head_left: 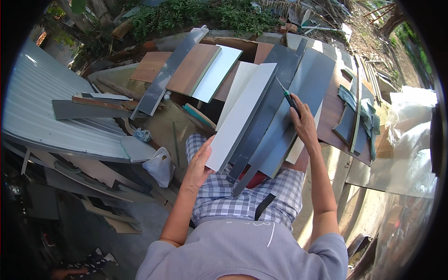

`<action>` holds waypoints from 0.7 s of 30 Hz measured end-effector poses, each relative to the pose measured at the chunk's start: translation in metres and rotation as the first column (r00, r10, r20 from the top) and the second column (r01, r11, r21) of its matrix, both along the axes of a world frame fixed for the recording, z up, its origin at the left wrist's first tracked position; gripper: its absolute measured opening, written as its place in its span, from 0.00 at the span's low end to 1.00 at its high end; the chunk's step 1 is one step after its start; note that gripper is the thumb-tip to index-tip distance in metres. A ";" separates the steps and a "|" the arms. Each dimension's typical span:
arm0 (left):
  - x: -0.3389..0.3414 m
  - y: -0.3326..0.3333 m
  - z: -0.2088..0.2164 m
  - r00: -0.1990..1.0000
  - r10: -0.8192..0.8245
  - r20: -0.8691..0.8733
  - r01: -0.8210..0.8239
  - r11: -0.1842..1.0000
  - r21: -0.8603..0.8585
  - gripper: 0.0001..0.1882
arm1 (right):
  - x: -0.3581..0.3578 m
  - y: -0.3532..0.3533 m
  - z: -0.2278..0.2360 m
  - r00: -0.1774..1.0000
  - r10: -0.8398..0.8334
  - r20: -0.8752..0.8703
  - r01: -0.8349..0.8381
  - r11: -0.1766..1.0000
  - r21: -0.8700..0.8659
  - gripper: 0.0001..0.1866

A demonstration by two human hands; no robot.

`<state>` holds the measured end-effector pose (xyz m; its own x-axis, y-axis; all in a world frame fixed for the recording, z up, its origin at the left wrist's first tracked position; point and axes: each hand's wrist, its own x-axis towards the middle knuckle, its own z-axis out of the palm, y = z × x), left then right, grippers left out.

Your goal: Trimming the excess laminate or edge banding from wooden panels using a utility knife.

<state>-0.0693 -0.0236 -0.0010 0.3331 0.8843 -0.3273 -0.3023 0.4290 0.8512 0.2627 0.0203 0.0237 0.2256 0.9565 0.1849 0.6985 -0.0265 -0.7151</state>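
Note:
My left hand [200, 163] is closed on the lower left edge of a long white board [242, 116] that lies tilted over my lap. In my right hand [304, 122] is a slim pointed hand tool [287, 94] with a black and green handle and a thin metal tip. I cannot make out its exact kind. The tip points up and left, close to the white board's right edge. Long dark grey boards [298, 107] lie under and beside the white board, below my right hand. A pale board [237, 88] shows along its left side.
Beyond my knees lie brown panels [192, 70], a light blue-white panel [218, 72] and a dark strip [170, 70]. A corrugated metal sheet [46, 88] and a white plastic bag [159, 167] are at left. To the right are a blue-grey cloth [368, 116] and clear plastic sheeting [410, 126].

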 end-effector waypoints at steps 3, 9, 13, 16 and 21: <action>-0.004 -0.001 0.007 0.947 0.010 0.321 0.038 0.989 -0.145 0.23 | -0.032 -0.032 0.012 0.992 0.119 -0.049 -0.116 0.992 0.048 0.23; -0.002 -0.018 -0.015 0.763 0.123 0.635 0.164 0.913 -0.374 0.20 | -0.097 -0.096 0.029 0.817 0.576 0.012 -0.576 0.816 0.057 0.29; 0.004 -0.023 -0.035 0.773 0.142 0.618 0.132 0.918 -0.375 0.23 | -0.118 -0.113 0.031 0.718 0.685 0.121 -0.685 0.727 -0.050 0.30; 0.005 -0.027 -0.041 0.795 0.145 0.589 0.096 0.929 -0.358 0.24 | -0.122 -0.113 0.034 0.694 0.700 0.170 -0.702 0.710 -0.060 0.30; 0.003 -0.028 -0.039 0.740 0.175 0.650 0.131 0.910 -0.394 0.23 | -0.118 -0.107 0.030 0.698 0.667 0.261 -0.675 0.734 -0.075 0.29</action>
<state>-0.0660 -0.0513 -0.0402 0.5784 0.7394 -0.3447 -0.7293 0.6579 0.1875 0.1442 -0.0870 0.0537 -0.5326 0.8301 0.1654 0.6776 0.5352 -0.5043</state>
